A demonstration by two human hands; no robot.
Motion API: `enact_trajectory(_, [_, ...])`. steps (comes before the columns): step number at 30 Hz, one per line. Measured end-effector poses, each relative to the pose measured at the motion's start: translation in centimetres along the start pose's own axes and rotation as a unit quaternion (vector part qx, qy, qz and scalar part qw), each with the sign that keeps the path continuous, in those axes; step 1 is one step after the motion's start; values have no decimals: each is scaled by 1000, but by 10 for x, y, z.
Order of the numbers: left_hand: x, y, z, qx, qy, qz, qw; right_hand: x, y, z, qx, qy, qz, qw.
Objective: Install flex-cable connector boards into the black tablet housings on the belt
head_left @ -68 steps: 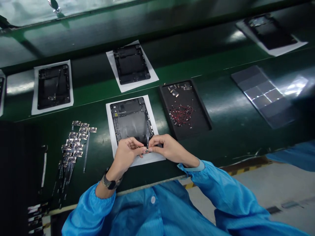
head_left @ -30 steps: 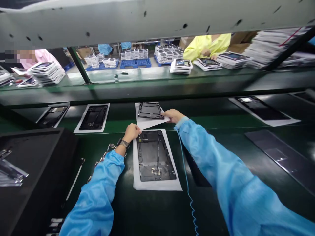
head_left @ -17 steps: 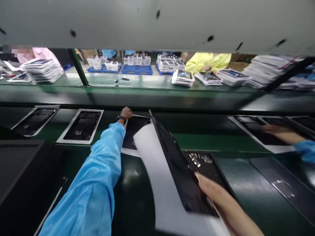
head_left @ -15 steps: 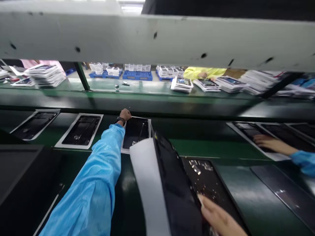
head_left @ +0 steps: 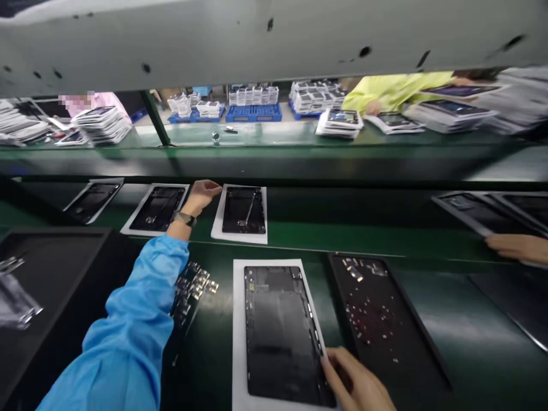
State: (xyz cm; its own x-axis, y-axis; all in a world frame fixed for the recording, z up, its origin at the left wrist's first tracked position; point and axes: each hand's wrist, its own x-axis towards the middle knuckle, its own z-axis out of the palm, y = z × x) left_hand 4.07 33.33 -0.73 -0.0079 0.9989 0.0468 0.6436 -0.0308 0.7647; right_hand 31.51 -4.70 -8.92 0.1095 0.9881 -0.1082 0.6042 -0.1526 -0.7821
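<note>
In front of me a black tablet back shell lies inner side up on a white sheet. My right hand grips its right edge, thumb and fingers closed there. My left hand reaches forward, its fingertips pinched beside the upper left corner of another shell on a white sheet. Whether the pinch holds anything is too small to tell. Under my left forearm lies a heap of small metal-and-black parts. To the right, a black tray holds tiny scattered pieces.
More shells on sheets, one near my left wrist, lie along the green belt. A black box stands at left. At right a co-worker's hand touches other shells. Stacks line the far bench; a grey beam crosses above.
The shell and sheet by my right hand went from raised and tilted to lying flat. My left hand moved from over the far sheet's corner to just left of it. My view shifted.
</note>
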Motion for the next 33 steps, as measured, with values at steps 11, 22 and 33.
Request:
enact_trajectory(11, [-272,-33,-108,-46,145,-37,988,-1,5,8,-181,29,-177,967])
enact_trajectory(22, [-255,-109,-80,302,124,-201,924,1,3,19,-170,46,-181,967])
enact_trajectory(33, [-256,-137,-111,75,146,1,986,-29,-7,15,-144,79,-106,981])
